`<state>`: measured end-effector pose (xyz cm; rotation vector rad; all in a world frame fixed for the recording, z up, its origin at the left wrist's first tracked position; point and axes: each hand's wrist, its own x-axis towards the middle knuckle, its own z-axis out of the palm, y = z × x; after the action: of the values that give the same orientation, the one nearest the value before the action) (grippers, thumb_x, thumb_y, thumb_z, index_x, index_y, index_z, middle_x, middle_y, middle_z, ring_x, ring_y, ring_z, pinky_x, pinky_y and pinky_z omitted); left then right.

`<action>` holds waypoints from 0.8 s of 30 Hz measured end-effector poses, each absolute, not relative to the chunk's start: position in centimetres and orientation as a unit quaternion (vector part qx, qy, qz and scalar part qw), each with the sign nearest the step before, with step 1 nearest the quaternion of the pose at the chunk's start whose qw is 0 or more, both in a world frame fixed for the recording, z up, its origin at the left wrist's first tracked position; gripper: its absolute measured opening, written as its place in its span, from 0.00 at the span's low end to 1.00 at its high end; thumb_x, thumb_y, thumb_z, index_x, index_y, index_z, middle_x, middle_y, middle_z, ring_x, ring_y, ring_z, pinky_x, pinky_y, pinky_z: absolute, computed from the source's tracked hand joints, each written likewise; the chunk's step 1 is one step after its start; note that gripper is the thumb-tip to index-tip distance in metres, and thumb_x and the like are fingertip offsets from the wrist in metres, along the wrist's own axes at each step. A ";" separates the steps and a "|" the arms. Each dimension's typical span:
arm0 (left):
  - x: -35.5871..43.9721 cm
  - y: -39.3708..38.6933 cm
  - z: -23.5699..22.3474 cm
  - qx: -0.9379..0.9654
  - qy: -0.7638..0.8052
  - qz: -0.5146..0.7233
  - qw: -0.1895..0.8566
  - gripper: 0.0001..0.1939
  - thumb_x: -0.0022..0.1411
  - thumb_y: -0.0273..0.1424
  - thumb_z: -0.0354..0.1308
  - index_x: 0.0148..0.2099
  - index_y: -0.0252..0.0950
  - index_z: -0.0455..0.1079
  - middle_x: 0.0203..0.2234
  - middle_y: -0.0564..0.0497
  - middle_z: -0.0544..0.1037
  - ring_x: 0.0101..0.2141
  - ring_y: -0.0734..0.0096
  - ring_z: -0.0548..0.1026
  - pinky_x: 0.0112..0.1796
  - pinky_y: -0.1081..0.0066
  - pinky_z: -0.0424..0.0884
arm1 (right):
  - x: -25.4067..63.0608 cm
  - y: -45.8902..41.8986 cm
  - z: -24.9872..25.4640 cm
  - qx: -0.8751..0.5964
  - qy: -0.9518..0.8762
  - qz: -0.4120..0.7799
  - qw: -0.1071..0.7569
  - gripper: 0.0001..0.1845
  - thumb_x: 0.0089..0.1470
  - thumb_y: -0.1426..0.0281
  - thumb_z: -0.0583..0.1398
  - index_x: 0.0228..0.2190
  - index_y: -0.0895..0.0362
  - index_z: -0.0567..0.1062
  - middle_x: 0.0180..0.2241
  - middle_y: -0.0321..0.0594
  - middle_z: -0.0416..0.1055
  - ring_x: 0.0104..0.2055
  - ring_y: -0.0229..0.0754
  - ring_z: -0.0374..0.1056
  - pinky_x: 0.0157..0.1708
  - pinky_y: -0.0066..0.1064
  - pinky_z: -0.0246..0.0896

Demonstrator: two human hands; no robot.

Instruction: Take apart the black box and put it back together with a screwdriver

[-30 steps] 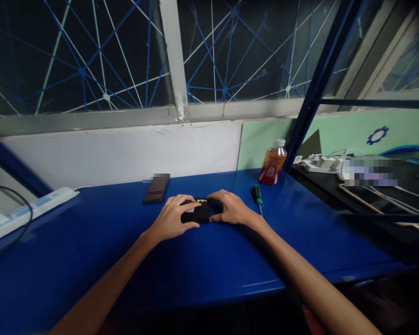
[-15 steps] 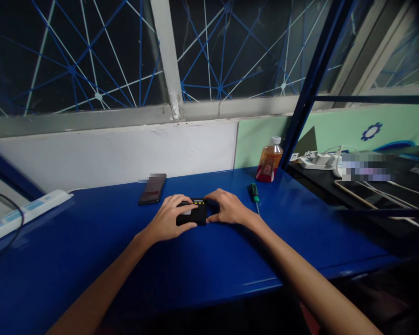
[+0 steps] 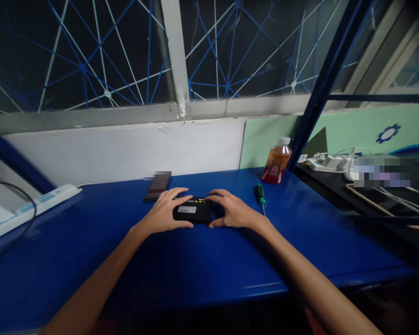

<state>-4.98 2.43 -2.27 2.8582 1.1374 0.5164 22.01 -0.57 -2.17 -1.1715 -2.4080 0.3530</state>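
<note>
A flat black box-shaped device [image 3: 199, 215] with a white label and small yellow marks along its far edge lies on the blue table [image 3: 209, 260]. My left hand [image 3: 164, 210] grips its left end, thumb along the near edge and fingers at the far side. At the right end, my right hand [image 3: 232, 209] holds the corners between thumb and fingers. Right of that hand lies a screwdriver [image 3: 260, 194] with a green and black handle, its shaft pointing toward me. A dark phone [image 3: 158, 187] rests behind my left hand.
A bottle of reddish drink [image 3: 277, 160] stands at the back right beside a blue metal post [image 3: 321, 93]. On the left lies a white power strip [image 3: 49, 202] with a black cable. A black surface [image 3: 338, 186] with chargers and white cables is at far right.
My left fingers have drawn back from the top of the device, so its white label shows more fully. The camera view has shifted slightly.
</note>
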 end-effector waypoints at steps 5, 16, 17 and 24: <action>-8.2 4.1 -1.3 0.899 0.412 0.122 0.084 0.32 0.46 0.52 0.65 0.53 0.47 0.72 0.59 0.48 0.63 0.56 0.45 0.63 0.55 0.49 0.59 | 21.7 -0.5 -2.6 -0.416 -0.871 0.076 0.251 0.39 0.45 0.45 0.63 0.50 0.61 0.73 0.55 0.55 0.63 0.56 0.55 0.61 0.55 0.45 0.59; -11.2 5.1 -0.4 0.882 0.438 0.066 0.162 0.33 0.47 0.48 0.65 0.56 0.47 0.69 0.61 0.48 0.61 0.58 0.47 0.62 0.55 0.51 0.58 | 21.2 -0.6 -2.8 -0.426 -0.875 0.054 0.224 0.41 0.43 0.44 0.63 0.48 0.63 0.74 0.53 0.56 0.65 0.53 0.57 0.64 0.51 0.46 0.63; -11.3 5.1 -0.3 0.881 0.437 0.065 0.171 0.33 0.47 0.47 0.65 0.57 0.47 0.68 0.61 0.48 0.61 0.58 0.47 0.61 0.55 0.51 0.57 | 21.2 -0.6 -2.9 -0.424 -0.876 0.054 0.224 0.40 0.44 0.44 0.63 0.48 0.63 0.74 0.52 0.56 0.65 0.53 0.57 0.64 0.51 0.46 0.63; -11.1 4.6 0.5 0.878 0.433 0.059 0.195 0.35 0.48 0.47 0.66 0.58 0.47 0.67 0.62 0.49 0.61 0.61 0.49 0.59 0.58 0.49 0.53 | 21.3 -0.5 -3.2 -0.420 -0.877 0.080 0.220 0.38 0.48 0.47 0.62 0.50 0.64 0.72 0.54 0.57 0.65 0.54 0.56 0.65 0.52 0.45 0.63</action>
<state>-11.12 4.60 0.53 2.4609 1.2129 0.1652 21.26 -0.48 -3.16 -1.1609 -2.4263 0.2219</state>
